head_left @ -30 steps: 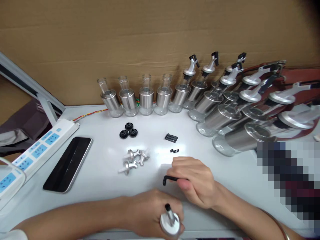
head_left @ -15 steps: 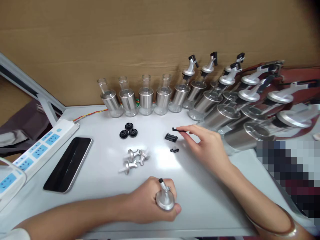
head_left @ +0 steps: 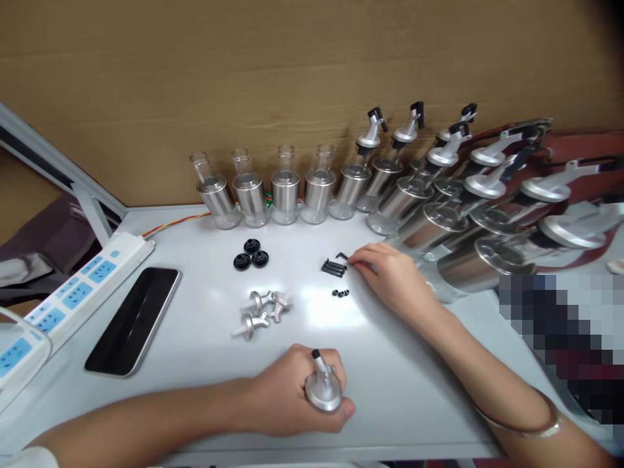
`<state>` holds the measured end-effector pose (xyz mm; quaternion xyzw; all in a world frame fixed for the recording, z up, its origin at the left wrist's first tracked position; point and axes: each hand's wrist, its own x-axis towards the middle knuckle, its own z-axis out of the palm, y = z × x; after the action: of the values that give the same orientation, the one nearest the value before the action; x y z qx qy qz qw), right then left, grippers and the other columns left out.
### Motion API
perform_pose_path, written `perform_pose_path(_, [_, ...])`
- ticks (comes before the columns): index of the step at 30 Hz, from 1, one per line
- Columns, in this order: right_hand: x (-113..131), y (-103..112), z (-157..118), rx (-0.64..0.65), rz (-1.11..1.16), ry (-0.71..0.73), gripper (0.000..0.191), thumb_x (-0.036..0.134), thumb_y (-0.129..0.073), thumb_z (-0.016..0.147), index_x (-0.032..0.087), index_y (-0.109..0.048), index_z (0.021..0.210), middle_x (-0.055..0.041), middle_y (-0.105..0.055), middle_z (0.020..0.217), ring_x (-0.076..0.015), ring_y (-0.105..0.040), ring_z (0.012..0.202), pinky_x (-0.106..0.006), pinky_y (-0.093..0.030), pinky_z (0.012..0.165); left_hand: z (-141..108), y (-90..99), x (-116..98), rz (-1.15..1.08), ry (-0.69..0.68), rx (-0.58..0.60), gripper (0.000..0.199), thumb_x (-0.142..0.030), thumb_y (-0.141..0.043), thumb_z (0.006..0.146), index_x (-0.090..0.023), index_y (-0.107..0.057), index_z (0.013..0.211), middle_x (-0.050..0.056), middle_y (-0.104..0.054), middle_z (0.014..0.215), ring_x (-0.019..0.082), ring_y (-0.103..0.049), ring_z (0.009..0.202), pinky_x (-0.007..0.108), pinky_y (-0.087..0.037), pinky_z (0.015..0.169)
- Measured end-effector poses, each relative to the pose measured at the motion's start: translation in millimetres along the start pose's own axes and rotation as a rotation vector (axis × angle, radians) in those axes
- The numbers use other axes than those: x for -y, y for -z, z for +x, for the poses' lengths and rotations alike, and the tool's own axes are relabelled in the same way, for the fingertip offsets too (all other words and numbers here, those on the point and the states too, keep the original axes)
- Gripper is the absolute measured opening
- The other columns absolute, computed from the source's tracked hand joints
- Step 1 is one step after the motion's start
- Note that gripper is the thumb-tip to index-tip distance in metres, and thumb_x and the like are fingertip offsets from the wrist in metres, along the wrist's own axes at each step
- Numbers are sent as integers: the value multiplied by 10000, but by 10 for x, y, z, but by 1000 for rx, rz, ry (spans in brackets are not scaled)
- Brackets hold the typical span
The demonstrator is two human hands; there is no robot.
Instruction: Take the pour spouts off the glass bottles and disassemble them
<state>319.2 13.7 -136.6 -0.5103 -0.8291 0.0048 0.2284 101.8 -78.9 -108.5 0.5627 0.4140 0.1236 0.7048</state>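
My left hand (head_left: pixel 292 393) is closed around a silver bottle pourer (head_left: pixel 324 392) near the table's front edge; its spout points up and ends in a black tip. With thumb and forefinger, my right hand (head_left: pixel 392 272) pinches one end of a thin black lever (head_left: pixel 342 255), whose bent end sticks out to the left. Just below the fingertips lies a group of several black levers (head_left: pixel 334 268). Closer to me are small black caps (head_left: pixel 340 294). Three silver pourers with clear tubes (head_left: pixel 267 311) lie left of these, and three black ribbed stoppers (head_left: pixel 251 259) sit behind them.
Open-necked glass bottles with steel sleeves (head_left: pixel 285 188) line the back by a cardboard wall (head_left: pixel 273 71). To the right stand several bottles fitted with pourers (head_left: pixel 441 218). A phone (head_left: pixel 134 322) and a white power strip (head_left: pixel 73 299) lie at left.
My right hand has drawn slightly right and down with the lever, which now sits closer to the other levers, its bent end turned. My left hand and the pourer have barely shifted.
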Motion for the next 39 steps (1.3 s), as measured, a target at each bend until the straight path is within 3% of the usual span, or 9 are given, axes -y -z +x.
perform_pose_path(8, [27, -50, -13, 41, 42, -50, 250, 107, -468, 881, 138, -712, 925, -109, -726, 912, -268, -628, 874, -420, -504, 779, 8, -12, -7, 6, -23, 5, 219, -212, -644, 630, -193, -429, 596, -101, -381, 471, 47, -287, 429, 185, -239, 409])
perform_pose_path(13, [36, -53, -16, 39, 39, 4, 256, 162, -453, 917, 132, -705, 951, -130, -712, 952, -273, -597, 887, -430, -504, 771, 3, -11, 23, 29, -36, -6, 220, -202, -651, 629, -188, -434, 595, -90, -411, 493, 51, -317, 448, 182, -257, 420])
perform_pose_path(21, [30, -51, -4, 73, 125, 152, 381, 11, -374, 874, 173, -688, 1017, -92, -708, 1093, -253, -566, 947, -444, -521, 807, 8, -8, 10, 29, -37, -4, 205, -258, -630, 616, -194, -436, 597, -81, -410, 491, 59, -310, 442, 195, -255, 424])
perform_pose_path(32, [129, 99, 9, 191, 193, 272, 335, 9, -428, 859, 129, -706, 1001, -135, -666, 1034, -245, -613, 947, -411, -538, 788, -4, -7, 1, 47, -69, -5, 198, -271, -616, 620, -197, -433, 600, -76, -408, 496, 70, -308, 448, 205, -268, 438])
perform_pose_path(39, [137, 97, 22, 235, 194, 256, 328, 22, -421, 876, 122, -704, 1011, -132, -671, 1036, -246, -633, 958, -398, -544, 821, 4, -6, 16, 47, -61, -6, 203, -269, -621, 619, -197, -432, 602, -79, -403, 491, 67, -298, 446, 203, -259, 431])
